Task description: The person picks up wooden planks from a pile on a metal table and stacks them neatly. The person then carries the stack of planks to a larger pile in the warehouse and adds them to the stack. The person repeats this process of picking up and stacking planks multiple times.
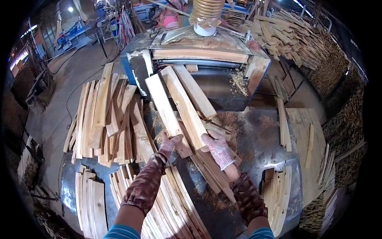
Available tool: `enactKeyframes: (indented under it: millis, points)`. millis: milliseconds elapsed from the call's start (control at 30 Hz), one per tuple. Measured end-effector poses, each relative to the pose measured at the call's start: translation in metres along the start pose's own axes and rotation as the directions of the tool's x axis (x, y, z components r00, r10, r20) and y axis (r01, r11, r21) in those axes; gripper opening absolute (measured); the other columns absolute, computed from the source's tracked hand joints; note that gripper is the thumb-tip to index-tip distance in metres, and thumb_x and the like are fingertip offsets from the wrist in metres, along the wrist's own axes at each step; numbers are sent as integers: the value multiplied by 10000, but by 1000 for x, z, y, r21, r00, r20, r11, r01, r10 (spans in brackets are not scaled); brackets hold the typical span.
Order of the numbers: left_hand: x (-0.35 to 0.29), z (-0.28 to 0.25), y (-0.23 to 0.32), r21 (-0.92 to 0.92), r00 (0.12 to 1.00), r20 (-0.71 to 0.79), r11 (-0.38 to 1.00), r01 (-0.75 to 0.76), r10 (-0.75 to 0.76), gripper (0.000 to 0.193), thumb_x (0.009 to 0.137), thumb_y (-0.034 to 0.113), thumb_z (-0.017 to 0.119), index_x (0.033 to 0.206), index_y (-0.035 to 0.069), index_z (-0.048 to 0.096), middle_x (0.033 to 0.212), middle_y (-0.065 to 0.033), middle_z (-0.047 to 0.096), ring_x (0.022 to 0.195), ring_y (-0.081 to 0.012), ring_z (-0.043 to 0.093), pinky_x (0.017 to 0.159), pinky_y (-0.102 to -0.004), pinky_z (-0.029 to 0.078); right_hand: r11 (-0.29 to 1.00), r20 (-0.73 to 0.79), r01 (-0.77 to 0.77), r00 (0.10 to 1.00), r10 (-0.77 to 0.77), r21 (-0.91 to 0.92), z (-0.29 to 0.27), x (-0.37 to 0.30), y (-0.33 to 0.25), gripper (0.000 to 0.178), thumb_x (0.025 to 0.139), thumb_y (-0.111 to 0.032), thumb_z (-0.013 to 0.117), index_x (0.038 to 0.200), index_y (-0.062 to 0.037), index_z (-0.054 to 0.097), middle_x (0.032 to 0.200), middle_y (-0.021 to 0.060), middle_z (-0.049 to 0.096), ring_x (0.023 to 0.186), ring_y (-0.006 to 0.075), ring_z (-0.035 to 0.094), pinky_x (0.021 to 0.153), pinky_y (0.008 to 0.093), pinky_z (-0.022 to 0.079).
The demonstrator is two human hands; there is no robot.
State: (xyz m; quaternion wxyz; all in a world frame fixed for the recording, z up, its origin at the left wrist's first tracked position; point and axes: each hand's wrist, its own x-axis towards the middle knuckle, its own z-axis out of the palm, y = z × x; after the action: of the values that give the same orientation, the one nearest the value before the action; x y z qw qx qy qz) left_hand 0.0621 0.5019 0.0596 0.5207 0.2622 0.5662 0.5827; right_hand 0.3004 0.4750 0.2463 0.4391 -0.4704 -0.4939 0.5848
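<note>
My left hand (169,146), in a pale stained work glove, is closed on the near end of a light wooden board (164,105). Another board (184,107), with brownish grain, has its near end gripped by my right hand (218,149), gloved in the same way. Both boards slant away from me toward the wide slot of a thickness planer (223,85). Beside the right-hand one, a third board (195,92) leans toward the slot, touched by neither hand. Under my hands several loose boards (209,169) lie crosswise on the dark metal table (246,151).
A heap of boards (99,115) rises at the left. Neater stacks stand near me: one at the left (91,203), one in the middle (175,203), one at the right (278,199). Shavings (238,81) cling to the planer, topped by a ribbed hose (207,12). Scrap wood (294,36) is piled behind.
</note>
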Motion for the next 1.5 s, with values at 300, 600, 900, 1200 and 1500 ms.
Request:
enactKeyframes:
  millis: [300,600,900,1200,1500]
  points:
    - [-38,32,31,-120,960,207,969,218,-190,345,862,207,760,1141,69,613,955,-33,660,834,-204,664,755,-375,576,224,96,133,982,-165,-966,-8,68,-54,803,812,-414,653,1471,-98,320,1230,210,586,1157,368,589,943,467,494]
    - [-125,35,90,-252,928,340,936,244,-151,619,882,328,716,1362,5,494,1320,-121,578,1244,-288,540,1036,-456,465,648,82,9,993,83,-762,10,-25,-6,1053,750,-377,757,1558,-91,146,1259,264,598,1127,378,621,944,419,509]
    - [-236,0,63,-450,837,495,756,476,-232,604,817,251,768,1311,-7,533,1208,-158,655,1106,-308,646,974,-451,531,857,307,-322,930,205,403,6,-172,38,578,887,-105,671,1424,-28,474,1201,68,637,1044,182,633,922,341,511]
    - [-289,-19,72,-291,898,343,878,380,-274,743,808,307,771,1392,-38,466,1407,-157,509,1280,-256,508,1083,-400,421,854,173,-364,931,321,372,-22,-233,43,437,886,-96,685,1299,-14,566,1012,88,650,819,169,641,671,281,513]
    - [-340,-57,84,-105,930,271,952,286,-249,586,801,191,797,1297,5,549,1159,-131,665,1007,-236,668,862,-360,564,766,371,-504,853,367,400,-36,-276,65,540,864,-236,648,1296,65,528,1048,148,660,786,219,650,656,356,541]
